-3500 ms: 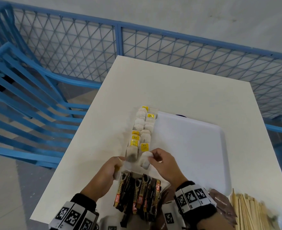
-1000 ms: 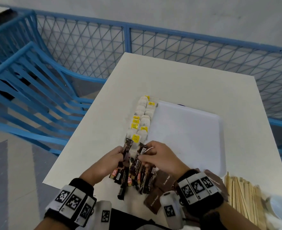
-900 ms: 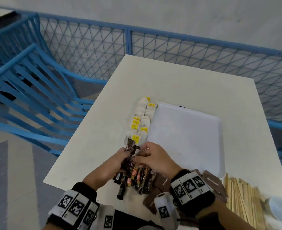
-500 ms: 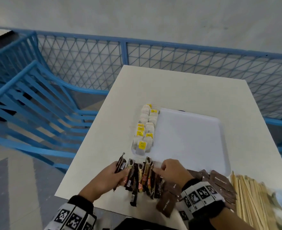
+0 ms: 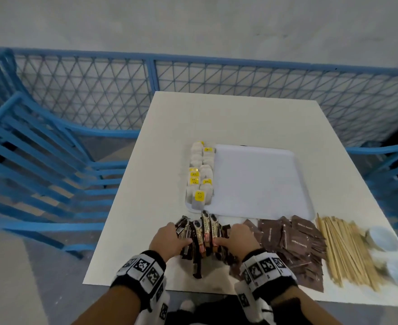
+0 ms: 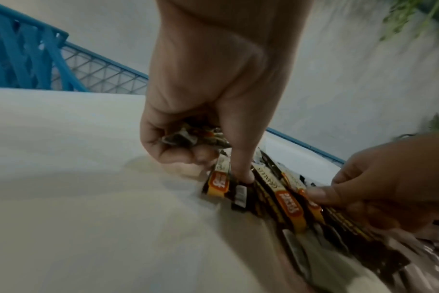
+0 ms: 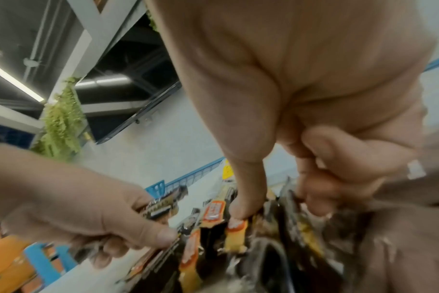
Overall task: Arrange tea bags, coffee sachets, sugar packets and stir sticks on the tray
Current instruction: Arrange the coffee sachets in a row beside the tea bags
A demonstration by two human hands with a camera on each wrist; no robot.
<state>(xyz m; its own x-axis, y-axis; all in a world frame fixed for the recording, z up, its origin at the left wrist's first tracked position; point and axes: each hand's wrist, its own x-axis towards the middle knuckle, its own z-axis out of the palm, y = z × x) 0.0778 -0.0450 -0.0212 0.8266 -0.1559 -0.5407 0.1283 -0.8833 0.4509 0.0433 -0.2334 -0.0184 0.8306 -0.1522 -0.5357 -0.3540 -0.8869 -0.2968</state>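
A white tray [image 5: 259, 181] lies mid-table with tea bags [image 5: 200, 177] in two rows along its left edge. In front of its near-left corner a bunch of dark coffee sachets [image 5: 203, 233] fans out on the table. My left hand [image 5: 172, 238] grips the bunch's left side, fingers curled round several sachets [image 6: 193, 136] and thumb pressing down. My right hand [image 5: 237, 238] holds the right side, thumb on an orange-ended sachet [image 7: 236, 228] and fingers curled at the dark ones. Brown sugar packets [image 5: 291, 245] and wooden stir sticks [image 5: 348, 252] lie to the right.
White cups [image 5: 381, 238] stand at the near right beyond the sticks. A blue mesh fence [image 5: 151, 90] runs behind the table and blue railings [image 5: 40, 160] stand to the left. The table's near edge [image 5: 193, 288] is close behind the sachets.
Both hands first worked at the tea bags, then lifted the coffee sachets near them. They have since drawn the bunch back toward me and it now lies fanned on the table.
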